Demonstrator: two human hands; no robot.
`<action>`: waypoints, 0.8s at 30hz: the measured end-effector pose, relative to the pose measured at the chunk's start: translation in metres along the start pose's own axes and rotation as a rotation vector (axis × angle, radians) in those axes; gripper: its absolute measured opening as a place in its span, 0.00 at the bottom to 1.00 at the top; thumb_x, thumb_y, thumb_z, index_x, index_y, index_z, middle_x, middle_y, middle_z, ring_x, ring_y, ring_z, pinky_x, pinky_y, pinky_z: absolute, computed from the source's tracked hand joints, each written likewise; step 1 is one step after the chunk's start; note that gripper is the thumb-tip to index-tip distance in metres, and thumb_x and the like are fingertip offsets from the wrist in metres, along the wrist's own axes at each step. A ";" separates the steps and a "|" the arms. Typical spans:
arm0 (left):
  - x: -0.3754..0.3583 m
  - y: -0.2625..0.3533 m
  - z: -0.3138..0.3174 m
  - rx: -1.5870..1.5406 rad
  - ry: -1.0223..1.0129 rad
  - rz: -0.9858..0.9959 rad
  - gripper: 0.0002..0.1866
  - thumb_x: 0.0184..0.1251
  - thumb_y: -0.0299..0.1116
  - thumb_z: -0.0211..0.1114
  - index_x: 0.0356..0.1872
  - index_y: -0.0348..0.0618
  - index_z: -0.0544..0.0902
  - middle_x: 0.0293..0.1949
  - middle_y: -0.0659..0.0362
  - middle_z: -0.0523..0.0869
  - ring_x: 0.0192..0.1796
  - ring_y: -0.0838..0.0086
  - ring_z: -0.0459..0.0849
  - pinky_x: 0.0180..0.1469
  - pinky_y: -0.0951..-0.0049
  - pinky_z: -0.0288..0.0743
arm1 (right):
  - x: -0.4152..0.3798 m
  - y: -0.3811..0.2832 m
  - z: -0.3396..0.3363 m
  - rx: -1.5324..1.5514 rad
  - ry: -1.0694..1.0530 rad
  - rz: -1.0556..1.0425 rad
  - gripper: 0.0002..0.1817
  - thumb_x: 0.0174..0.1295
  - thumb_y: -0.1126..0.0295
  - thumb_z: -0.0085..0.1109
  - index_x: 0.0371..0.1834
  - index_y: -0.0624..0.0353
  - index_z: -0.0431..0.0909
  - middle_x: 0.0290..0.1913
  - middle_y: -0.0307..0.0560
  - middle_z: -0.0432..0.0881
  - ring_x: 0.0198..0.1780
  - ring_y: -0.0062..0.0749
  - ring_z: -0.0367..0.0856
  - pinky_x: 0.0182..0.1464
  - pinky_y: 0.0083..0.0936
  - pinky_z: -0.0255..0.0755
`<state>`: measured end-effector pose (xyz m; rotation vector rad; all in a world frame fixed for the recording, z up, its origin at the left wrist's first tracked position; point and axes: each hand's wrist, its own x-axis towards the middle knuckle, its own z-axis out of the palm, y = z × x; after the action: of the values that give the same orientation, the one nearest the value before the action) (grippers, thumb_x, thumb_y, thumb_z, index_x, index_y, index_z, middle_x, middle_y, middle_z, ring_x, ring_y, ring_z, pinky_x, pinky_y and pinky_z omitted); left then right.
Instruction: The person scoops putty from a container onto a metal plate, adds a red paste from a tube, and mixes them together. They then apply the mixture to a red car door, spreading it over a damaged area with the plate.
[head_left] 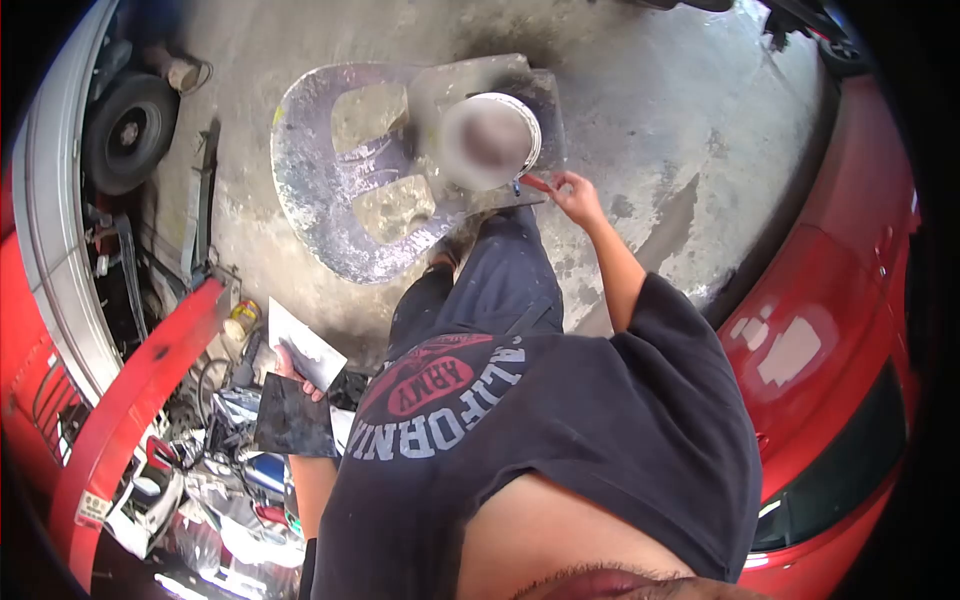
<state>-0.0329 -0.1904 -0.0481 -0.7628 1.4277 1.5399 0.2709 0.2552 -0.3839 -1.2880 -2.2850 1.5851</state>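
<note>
Pail [535, 128], round and white-rimmed, its brownish contents blurred, stands on the seat end of a worn, paint-flecked grey moulded chair [298, 165], toward the seat's right edge. From where I stand, the wearer's right arm reaches forward, slightly bent at the elbow, and the right hand [577, 200] hangs just beyond that edge, near the seat's near right corner. Its fingers are drawn together in a pinch on a slim red handle [537, 184], which points toward the pail's near side; whether its tip touches the pail I can't tell.

The left arm is held low and out to the side. Its hand [296, 378] curls, nearly closed, on a flat pale rectangular sheet [303, 335], fingertips showing at the edge. A dark, flat square piece [294, 420] lies over the wrist; I can't tell how it's gripped.
</note>
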 end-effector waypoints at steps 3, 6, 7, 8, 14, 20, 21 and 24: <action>0.021 0.017 0.002 0.110 -0.139 0.124 0.29 0.76 0.64 0.48 0.57 0.48 0.74 0.25 0.60 0.81 0.10 0.82 0.64 0.08 0.80 0.58 | -0.044 -0.049 -0.042 0.204 0.005 -0.060 0.06 0.59 0.76 0.64 0.32 0.62 0.74 0.35 0.42 0.84 0.44 0.30 0.85 0.51 0.28 0.77; 0.037 0.039 0.016 0.090 -0.348 0.122 0.28 0.76 0.63 0.50 0.53 0.46 0.76 0.24 0.63 0.80 0.12 0.83 0.65 0.09 0.81 0.57 | -0.089 -0.113 -0.106 0.438 0.057 0.039 0.04 0.63 0.79 0.61 0.37 0.61 0.75 0.36 0.45 0.84 0.46 0.25 0.84 0.48 0.24 0.75; 0.037 0.046 0.019 0.077 -0.379 0.112 0.28 0.76 0.63 0.51 0.53 0.45 0.76 0.24 0.64 0.79 0.12 0.83 0.65 0.10 0.81 0.57 | -0.107 -0.141 -0.125 0.437 0.154 -0.052 0.03 0.66 0.75 0.60 0.39 0.60 0.75 0.36 0.41 0.82 0.41 0.25 0.82 0.46 0.23 0.75; 0.041 0.050 0.019 0.058 -0.406 0.105 0.28 0.76 0.62 0.51 0.52 0.45 0.76 0.24 0.64 0.79 0.12 0.83 0.65 0.10 0.82 0.56 | -0.122 -0.171 -0.141 0.432 0.240 -0.149 0.04 0.69 0.72 0.59 0.40 0.58 0.75 0.35 0.38 0.80 0.37 0.24 0.80 0.43 0.23 0.75; 0.062 0.065 -0.030 0.072 -0.593 0.078 0.25 0.77 0.63 0.49 0.53 0.52 0.76 0.22 0.65 0.78 0.11 0.83 0.61 0.10 0.79 0.55 | -0.227 -0.288 -0.051 1.136 0.130 0.040 0.21 0.78 0.50 0.45 0.59 0.56 0.70 0.36 0.46 0.80 0.31 0.36 0.81 0.32 0.33 0.77; -0.039 0.071 -0.040 -0.052 -0.471 0.261 0.14 0.77 0.46 0.60 0.48 0.47 0.75 0.36 0.68 0.75 0.22 0.88 0.64 0.20 0.85 0.59 | -0.217 -0.300 0.045 1.413 -0.111 0.567 0.16 0.76 0.58 0.52 0.58 0.55 0.74 0.48 0.50 0.81 0.41 0.39 0.81 0.45 0.37 0.80; -0.036 0.070 -0.047 -0.013 -0.532 0.326 0.18 0.74 0.52 0.64 0.42 0.48 0.75 0.22 0.72 0.65 0.20 0.89 0.63 0.18 0.85 0.58 | -0.219 -0.316 0.047 1.257 -0.093 0.598 0.17 0.75 0.60 0.53 0.61 0.54 0.73 0.49 0.48 0.81 0.44 0.39 0.81 0.48 0.37 0.79; -0.044 0.064 -0.065 -0.123 -0.545 0.338 0.20 0.75 0.51 0.62 0.48 0.44 0.77 0.21 0.71 0.64 0.19 0.89 0.63 0.18 0.85 0.57 | -0.225 -0.362 0.049 1.197 -0.378 0.448 0.23 0.74 0.63 0.54 0.69 0.52 0.66 0.51 0.48 0.80 0.44 0.36 0.79 0.52 0.37 0.79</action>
<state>-0.0797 -0.2601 0.0095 -0.1380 1.0895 1.9222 0.1797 0.0278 -0.0312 -1.1530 -0.6748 2.7870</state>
